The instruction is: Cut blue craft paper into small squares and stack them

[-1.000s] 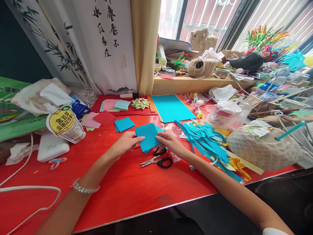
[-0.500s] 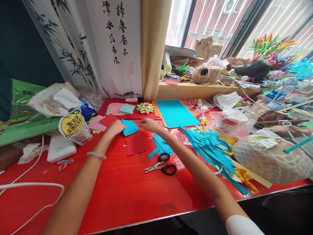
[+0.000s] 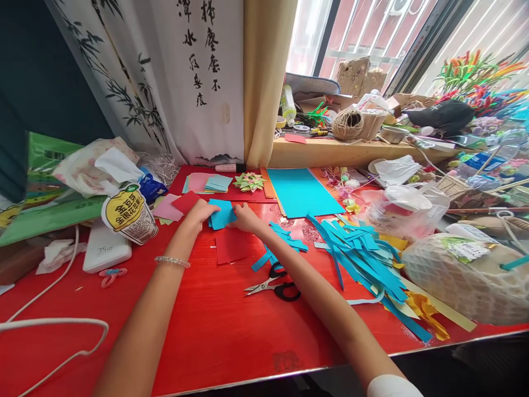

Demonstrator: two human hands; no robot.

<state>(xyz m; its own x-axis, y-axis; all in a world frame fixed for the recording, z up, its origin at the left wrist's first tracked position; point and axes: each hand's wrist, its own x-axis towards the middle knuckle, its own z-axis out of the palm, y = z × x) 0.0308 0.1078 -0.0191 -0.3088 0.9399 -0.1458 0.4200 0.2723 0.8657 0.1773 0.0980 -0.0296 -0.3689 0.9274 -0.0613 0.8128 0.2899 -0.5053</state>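
A small stack of blue paper squares (image 3: 222,214) stands out against the red table, between my two hands. My left hand (image 3: 200,214) grips its left edge, thumb on top. At the right edge, the fingers of my right hand (image 3: 245,218) pinch the paper; their tips are partly hidden. Just in front lies a red paper square (image 3: 230,246). Black-handled scissors (image 3: 273,284) rest nearer to me, partly under my right forearm. Cut blue strips (image 3: 285,238) lie beside that forearm. Left of the stack are a red sheet (image 3: 185,202) and a pink sheet (image 3: 166,208).
Behind the hands are a folded paper flower (image 3: 249,182), pastel squares (image 3: 198,182) and a large blue sheet (image 3: 303,193). A heap of blue strips (image 3: 363,256) covers the right side. A white power bank (image 3: 106,249) and cable (image 3: 53,322) lie left.
My right hand has moved left onto the stack's right edge. The blue squares now sit between both hands and look more squared up. The camera view has shifted slightly.
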